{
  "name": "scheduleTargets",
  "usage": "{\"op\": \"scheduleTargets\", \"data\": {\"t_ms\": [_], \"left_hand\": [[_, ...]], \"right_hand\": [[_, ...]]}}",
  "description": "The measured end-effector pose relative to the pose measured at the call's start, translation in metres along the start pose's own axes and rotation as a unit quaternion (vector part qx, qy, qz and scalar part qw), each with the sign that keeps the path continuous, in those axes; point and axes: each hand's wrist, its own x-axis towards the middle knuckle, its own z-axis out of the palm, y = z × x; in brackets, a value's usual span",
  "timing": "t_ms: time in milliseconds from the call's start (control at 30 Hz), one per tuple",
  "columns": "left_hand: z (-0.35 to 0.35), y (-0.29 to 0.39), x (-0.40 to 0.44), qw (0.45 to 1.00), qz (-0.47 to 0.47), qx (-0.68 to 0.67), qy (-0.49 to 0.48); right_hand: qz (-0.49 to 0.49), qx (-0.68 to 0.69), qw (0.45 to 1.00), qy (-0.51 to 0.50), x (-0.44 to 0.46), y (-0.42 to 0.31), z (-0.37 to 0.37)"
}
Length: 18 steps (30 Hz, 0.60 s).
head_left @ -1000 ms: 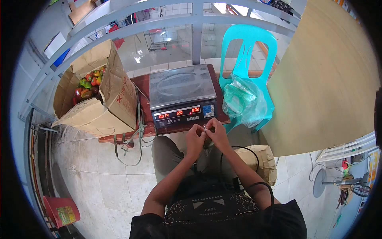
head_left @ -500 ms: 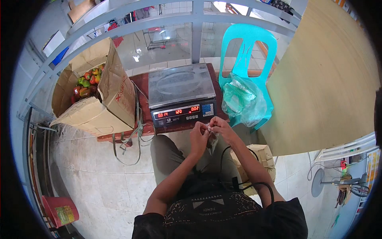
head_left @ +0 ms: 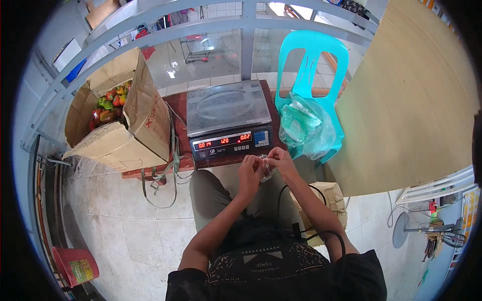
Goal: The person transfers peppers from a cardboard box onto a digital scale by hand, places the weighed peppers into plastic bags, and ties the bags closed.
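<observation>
In the head view, my left hand [head_left: 249, 173] and my right hand [head_left: 283, 162] are close together above my lap. Both pinch a small clear plastic bag [head_left: 268, 173], which is crumpled between the fingertips; whether anything lies inside it I cannot tell. Just beyond the hands stands a digital scale [head_left: 228, 108] with a bare metal plate and lit red digits reading 0.014, 1.20 and 0.02. It rests on a dark red bench [head_left: 175, 95].
A cardboard box [head_left: 145, 133] of red and green tomatoes [head_left: 108, 104] stands left of the scale. To the right, a turquoise chair [head_left: 339, 115] bears plastic bags [head_left: 306, 123]. A wooden panel [head_left: 401, 110] rises farther right. Another carton [head_left: 334, 200] sits by my right leg.
The plastic bag hung down below my fingers before; now it is bunched up higher between them. My hands have barely shifted.
</observation>
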Motion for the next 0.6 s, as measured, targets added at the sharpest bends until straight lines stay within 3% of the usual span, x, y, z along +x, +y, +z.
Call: {"op": "scheduleTargets", "data": {"t_ms": [200, 333, 500, 600], "left_hand": [[0.002, -0.008, 0.0, 0.997, 0.063, 0.051, 0.001], [0.004, -0.004, -0.001, 0.996, 0.076, 0.055, -0.002], [0.007, -0.009, -0.001, 0.999, 0.029, -0.034, 0.006], [0.009, -0.007, 0.0, 0.995, -0.028, -0.097, 0.01]], "right_hand": [[-0.073, -0.138, 0.986, 0.063, -0.002, -0.006, 0.014], [-0.175, -0.318, 0.931, 0.04, -0.002, -0.01, 0.018], [-0.272, -0.417, 0.867, 0.002, -0.007, -0.024, 0.01], [-0.226, -0.39, 0.892, -0.037, -0.003, -0.031, 0.004]]}}
